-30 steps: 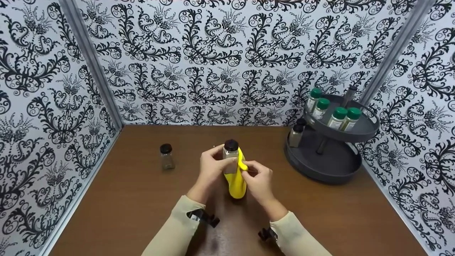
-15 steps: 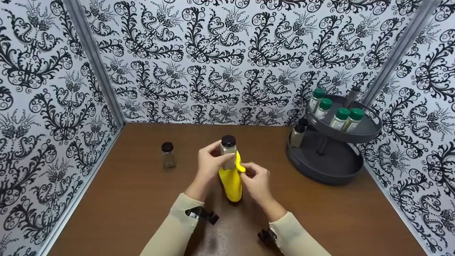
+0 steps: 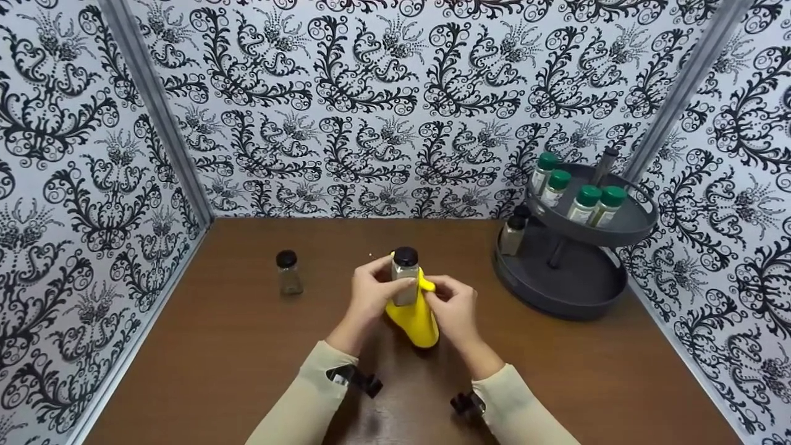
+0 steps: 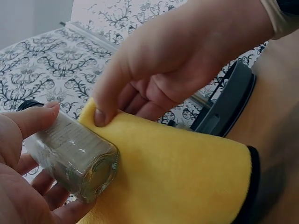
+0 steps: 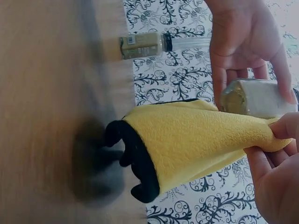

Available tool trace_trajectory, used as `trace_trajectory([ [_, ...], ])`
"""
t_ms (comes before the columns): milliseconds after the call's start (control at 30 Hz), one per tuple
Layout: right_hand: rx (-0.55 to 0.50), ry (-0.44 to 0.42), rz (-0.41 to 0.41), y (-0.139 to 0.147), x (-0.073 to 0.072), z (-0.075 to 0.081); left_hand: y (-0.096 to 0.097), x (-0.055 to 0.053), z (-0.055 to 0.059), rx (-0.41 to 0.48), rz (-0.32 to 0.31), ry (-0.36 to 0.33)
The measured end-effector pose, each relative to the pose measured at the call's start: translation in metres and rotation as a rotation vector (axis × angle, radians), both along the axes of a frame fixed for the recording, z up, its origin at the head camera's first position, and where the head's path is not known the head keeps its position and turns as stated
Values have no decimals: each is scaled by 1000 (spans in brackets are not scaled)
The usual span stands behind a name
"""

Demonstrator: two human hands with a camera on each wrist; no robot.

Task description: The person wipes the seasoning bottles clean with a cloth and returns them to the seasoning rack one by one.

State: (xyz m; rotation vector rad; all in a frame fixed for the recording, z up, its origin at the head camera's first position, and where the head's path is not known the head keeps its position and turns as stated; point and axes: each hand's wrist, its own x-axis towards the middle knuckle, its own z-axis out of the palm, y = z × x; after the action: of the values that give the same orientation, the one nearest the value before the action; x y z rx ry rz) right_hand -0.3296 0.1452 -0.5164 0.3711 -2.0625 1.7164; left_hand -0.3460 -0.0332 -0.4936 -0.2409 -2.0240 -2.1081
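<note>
A clear glass spice jar (image 3: pixel 405 290) with a black lid is gripped in my left hand (image 3: pixel 369 293), thumb across its front and fingers behind. In the left wrist view the jar (image 4: pixel 77 154) tilts, its base toward the camera. A yellow cloth (image 3: pixel 417 321) with a black edge hangs beside and below the jar. My right hand (image 3: pixel 454 306) pinches the cloth's upper part between thumb and fingers. The right wrist view shows the cloth (image 5: pixel 196 144) bunched at the pinch and draping down, close against the jar (image 5: pixel 261 98).
Another black-lidded jar (image 3: pixel 289 275) stands on the brown table (image 3: pixel 247 358) at left. A dark two-tier round stand (image 3: pixel 562 296) at right carries several green-capped jars (image 3: pixel 584 204) above and black-lidded jars (image 3: pixel 513 235) below. Patterned walls (image 3: pixel 371 111) enclose the table.
The jar rose slightly, then came down a little and to the right with my left hand. The cloth's lower end swung left, then right. My right hand keeps its pinch.
</note>
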Motion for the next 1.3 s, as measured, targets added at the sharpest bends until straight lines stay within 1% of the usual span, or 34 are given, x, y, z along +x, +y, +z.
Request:
trace_trajectory([
  [67, -11, 12, 2, 1, 0, 2, 2, 1, -1, -11, -6, 8],
  [167, -16, 21, -10, 3, 0, 5, 4, 1, -3, -6, -15, 21],
  [300, -34, 14, -32, 5, 0, 7, 8, 1, -6, 2, -27, 29],
  [500, -66, 6, -42, 7, 0, 10, 11, 1, -7, -35, -41, 31],
  [633, -79, 10, -44, 9, 0, 13, 12, 2, -8, -59, -42, 25],
  [767, -86, 18, -45, 11, 0, 13, 13, 3, -10, -81, -47, 4],
  [900, -81, 28, -52, 12, 0, 14, 13, 5, -11, -85, -59, -17],
  [1033, -77, 30, -42, 11, 0, 13, 13, 7, -8, -78, -53, -18],
  [1300, -97, -22, -9, 7, 0, 9, 11, 6, -5, -81, -11, -33],
])
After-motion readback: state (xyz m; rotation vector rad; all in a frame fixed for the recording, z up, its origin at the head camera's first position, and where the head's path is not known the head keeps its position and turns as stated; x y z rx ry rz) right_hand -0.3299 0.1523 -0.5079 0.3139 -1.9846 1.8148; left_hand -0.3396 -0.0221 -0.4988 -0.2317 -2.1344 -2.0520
